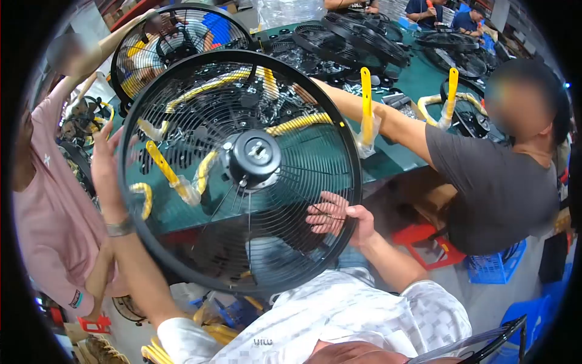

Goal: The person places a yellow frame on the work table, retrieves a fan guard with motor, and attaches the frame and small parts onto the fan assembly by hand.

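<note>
A large round black fan grille (306, 183), with a motor (257, 153) at its centre, stands tilted up in front of me. My right hand (332, 215) is at its lower right rim: the fingers reach behind the wires and the thumb lies at the rim, gripping it. At the left rim is my left hand (108, 173), slightly blurred, its fingers stretched upward and apart; whether the palm touches the rim is unclear. Through the wires I see yellow-sleeved cables and a yellow strap-like handle (161, 161) on the green table (227, 209).
Another fan grille (115, 64) is held up by a person at the left. A co-worker in a dark shirt (494, 188) reaches across the table from the right. Black fan parts (357, 39) pile up at the back. Below are a red stool (427, 242) and a blue crate (497, 267).
</note>
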{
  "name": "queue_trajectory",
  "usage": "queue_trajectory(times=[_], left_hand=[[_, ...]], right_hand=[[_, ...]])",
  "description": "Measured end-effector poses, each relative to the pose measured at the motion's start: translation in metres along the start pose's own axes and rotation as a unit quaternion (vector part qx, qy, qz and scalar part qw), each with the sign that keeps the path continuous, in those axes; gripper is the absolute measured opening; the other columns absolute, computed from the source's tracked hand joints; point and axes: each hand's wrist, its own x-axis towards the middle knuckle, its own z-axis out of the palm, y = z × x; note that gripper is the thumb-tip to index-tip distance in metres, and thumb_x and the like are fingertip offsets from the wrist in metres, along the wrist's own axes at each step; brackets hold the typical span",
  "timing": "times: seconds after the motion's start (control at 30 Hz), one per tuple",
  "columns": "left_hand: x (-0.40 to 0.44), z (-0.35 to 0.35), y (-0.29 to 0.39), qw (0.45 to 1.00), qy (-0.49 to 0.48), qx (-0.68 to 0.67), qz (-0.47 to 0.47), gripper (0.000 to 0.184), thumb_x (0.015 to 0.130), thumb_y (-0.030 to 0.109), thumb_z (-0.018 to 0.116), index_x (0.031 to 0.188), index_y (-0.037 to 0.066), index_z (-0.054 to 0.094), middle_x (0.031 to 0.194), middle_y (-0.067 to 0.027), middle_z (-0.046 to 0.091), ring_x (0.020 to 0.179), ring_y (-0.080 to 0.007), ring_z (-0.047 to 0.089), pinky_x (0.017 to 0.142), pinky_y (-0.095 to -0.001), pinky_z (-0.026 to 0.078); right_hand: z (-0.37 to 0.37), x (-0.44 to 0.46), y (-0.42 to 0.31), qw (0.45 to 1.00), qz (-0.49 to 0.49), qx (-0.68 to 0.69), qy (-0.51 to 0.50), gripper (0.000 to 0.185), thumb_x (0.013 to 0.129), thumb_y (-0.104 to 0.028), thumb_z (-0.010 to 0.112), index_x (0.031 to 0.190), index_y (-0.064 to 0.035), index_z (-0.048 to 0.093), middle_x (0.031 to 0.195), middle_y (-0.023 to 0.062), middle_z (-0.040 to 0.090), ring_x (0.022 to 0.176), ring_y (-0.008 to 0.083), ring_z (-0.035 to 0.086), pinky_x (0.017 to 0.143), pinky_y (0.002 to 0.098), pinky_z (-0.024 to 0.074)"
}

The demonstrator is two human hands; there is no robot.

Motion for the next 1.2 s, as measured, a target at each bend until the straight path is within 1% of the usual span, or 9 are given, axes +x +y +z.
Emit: queue_trajectory(times=[0.1, 0.2, 0.27, 0.33, 0.73, 0.9, 0.93, 1.1, 1.2], left_hand=[[-0.005, -0.026, -0.106, 0.941, 0.035, 0.252, 0.222, 0.046, 0.100, 0.042, 0.042, 0.123, 0.003, 0.051, 0.106, -0.0050, 0.060, 0.096, -0.0122, 0.057, 0.082, -0.0242, 0.045], [-0.045, -0.012, -0.207, 0.989, -0.049, -0.101, -0.094, 0.032, 0.101, 0.030, 0.043, 0.120, 0.006, 0.053, 0.095, -0.0028, 0.058, 0.093, -0.0136, 0.056, 0.082, -0.0254, 0.045], [-0.068, 0.003, -0.241, 0.969, 0.006, -0.245, -0.028, 0.029, 0.099, 0.018, 0.046, 0.122, 0.001, 0.048, 0.094, -0.0051, 0.059, 0.086, -0.0152, 0.058, 0.080, -0.0285, 0.048], [-0.089, 0.011, -0.214, 1.000, 0.015, -0.021, -0.001, 0.023, 0.099, 0.014, 0.046, 0.119, 0.003, 0.048, 0.092, -0.0037, 0.058, 0.081, -0.0121, 0.057, 0.072, -0.0253, 0.048], [-0.101, -0.011, -0.213, 0.980, 0.132, -0.141, -0.052, 0.039, 0.101, 0.035, 0.044, 0.122, 0.002, 0.048, 0.118, -0.0082, 0.055, 0.102, -0.0149, 0.056, 0.089, -0.0337, 0.048], [-0.088, -0.012, -0.208, 0.992, -0.015, -0.072, -0.101, 0.053, 0.097, 0.039, 0.050, 0.130, -0.003, 0.043, 0.117, -0.0136, 0.058, 0.099, -0.0200, 0.061, 0.081, -0.0304, 0.052], [-0.087, -0.007, -0.204, 0.993, -0.018, -0.049, -0.106, 0.054, 0.096, 0.036, 0.053, 0.131, -0.004, 0.042, 0.114, -0.0156, 0.060, 0.097, -0.0203, 0.063, 0.081, -0.0296, 0.052], [-0.090, -0.007, -0.218, 0.987, 0.000, -0.094, -0.127, 0.054, 0.096, 0.030, 0.056, 0.131, -0.009, 0.043, 0.118, -0.0165, 0.060, 0.097, -0.0192, 0.063, 0.085, -0.0308, 0.051], [-0.092, -0.004, -0.220, 0.986, 0.015, -0.105, -0.127, 0.053, 0.097, 0.030, 0.052, 0.132, -0.009, 0.044, 0.118, -0.0160, 0.060, 0.097, -0.0179, 0.062, 0.086, -0.0311, 0.051]], right_hand=[[-0.006, -0.011, 0.000, 0.999, -0.013, 0.014, 0.039, 0.058, 0.081, -0.027, 0.054, 0.134, -0.0070, 0.046, 0.133, 0.0266, 0.049, 0.124, 0.0441, 0.047, 0.104, 0.0544, 0.0381], [-0.011, -0.017, 0.000, 0.997, -0.027, 0.014, 0.066, 0.057, 0.082, -0.027, 0.053, 0.135, -0.0068, 0.045, 0.131, 0.0270, 0.050, 0.124, 0.0449, 0.046, 0.104, 0.0538, 0.0389], [-0.014, -0.017, 0.000, 0.994, -0.027, 0.000, 0.103, 0.055, 0.082, -0.026, 0.052, 0.134, -0.0075, 0.045, 0.130, 0.0276, 0.051, 0.122, 0.0459, 0.048, 0.103, 0.0550, 0.0402], [-0.008, -0.015, 0.003, 0.991, -0.034, -0.020, 0.128, 0.052, 0.083, -0.026, 0.053, 0.131, -0.0073, 0.047, 0.127, 0.0271, 0.052, 0.119, 0.0458, 0.050, 0.101, 0.0557, 0.0411], [0.005, 0.027, 0.055, 0.971, -0.105, -0.073, 0.204, 0.059, 0.094, -0.012, 0.054, 0.140, -0.0064, 0.019, 0.124, 0.0236, 0.051, 0.116, 0.0404, 0.053, 0.097, 0.0511, 0.0467], [0.013, 0.057, 0.067, 0.953, -0.101, -0.141, 0.249, 0.079, 0.088, -0.017, 0.067, 0.140, 0.0005, 0.009, 0.119, 0.0144, 0.055, 0.098, 0.0197, 0.061, 0.085, 0.0340, 0.0513], [0.021, 0.058, 0.066, 0.947, -0.079, -0.134, 0.280, 0.060, 0.093, -0.012, 0.058, 0.139, -0.0139, 0.020, 0.125, 0.0169, 0.052, 0.116, 0.0298, 0.055, 0.089, 0.0422, 0.0509], [0.023, 0.030, 0.018, 0.932, 0.137, -0.284, 0.179, 0.061, 0.093, -0.023, 0.061, 0.141, -0.0056, 0.028, 0.128, 0.0131, 0.052, 0.112, 0.0220, 0.057, 0.089, 0.0359, 0.0495], [0.016, -0.005, -0.046, 0.797, 0.156, -0.571, 0.122, 0.038, 0.092, -0.028, 0.063, 0.116, 0.0007, 0.061, 0.102, 0.0113, 0.069, 0.092, 0.0147, 0.065, 0.083, 0.0288, 0.0518]])
